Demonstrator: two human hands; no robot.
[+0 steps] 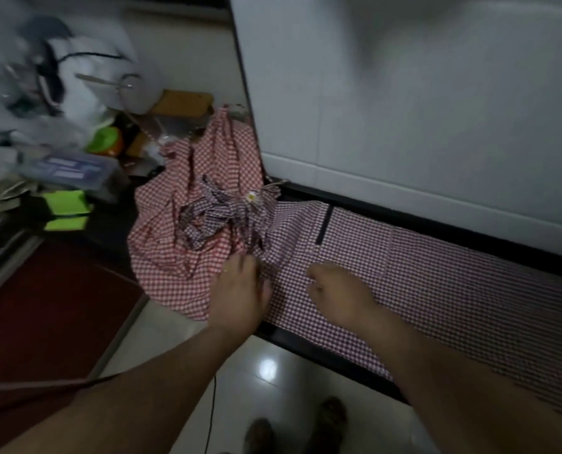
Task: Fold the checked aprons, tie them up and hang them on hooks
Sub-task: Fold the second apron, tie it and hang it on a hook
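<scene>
A purple-checked apron (437,290) lies spread flat along the dark counter (387,217), with its bunched straps and a small daisy decoration (250,196) at its left end. A red-checked apron (181,257) lies crumpled in a heap to the left of it, partly hanging over the counter edge. My left hand (240,290) rests on the cloth where the two aprons meet, fingers pointing away from me. My right hand (335,290) lies on the purple apron, its fingers curled into the fabric.
A white tiled wall (404,93) rises behind the counter. Cluttered items stand at the back left: a green cup (104,139), a plastic box (66,167), bright green sponges (66,208). A dark red mat (43,306) and pale floor tiles lie below, with my feet visible.
</scene>
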